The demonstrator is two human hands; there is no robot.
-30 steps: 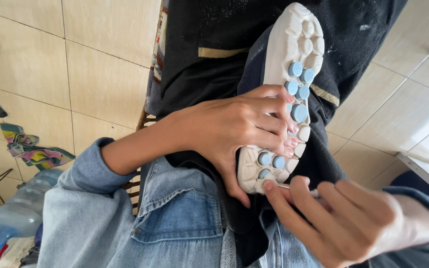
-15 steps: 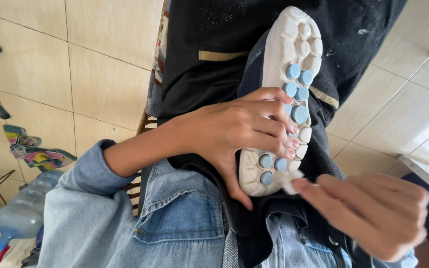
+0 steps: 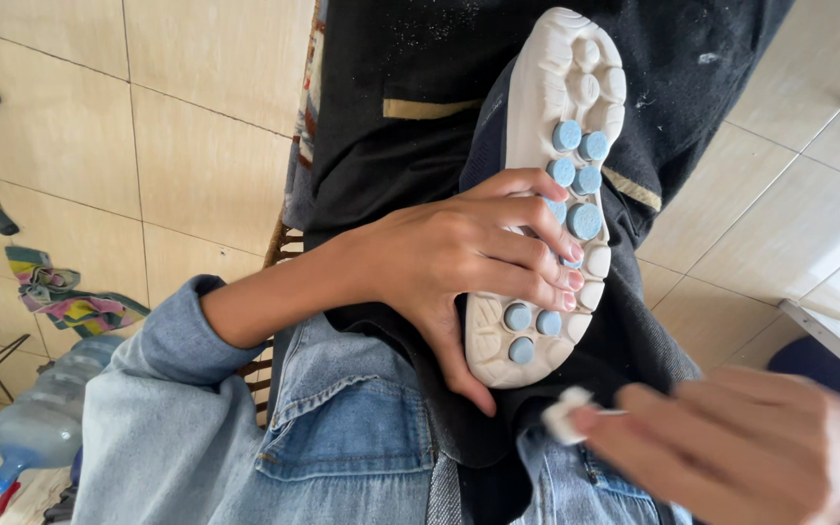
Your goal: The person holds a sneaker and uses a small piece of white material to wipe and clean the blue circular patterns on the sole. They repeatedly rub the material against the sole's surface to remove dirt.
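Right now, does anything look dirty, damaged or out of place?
Nothing looks damaged. The left hand holds the shoe sole-up; its blue pads look intact. White specks dot the black cloth beneath. The right hand pinches a small white wad.

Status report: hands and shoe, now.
Left hand grips shoe, sole up. Right hand pinches small white pad, just below the heel, not touching. Nothing between them.

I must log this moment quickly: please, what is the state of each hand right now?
Left hand: closed around the shoe, sole facing up.
Right hand: fingertips pinching a small white pad, just below the shoe's heel.
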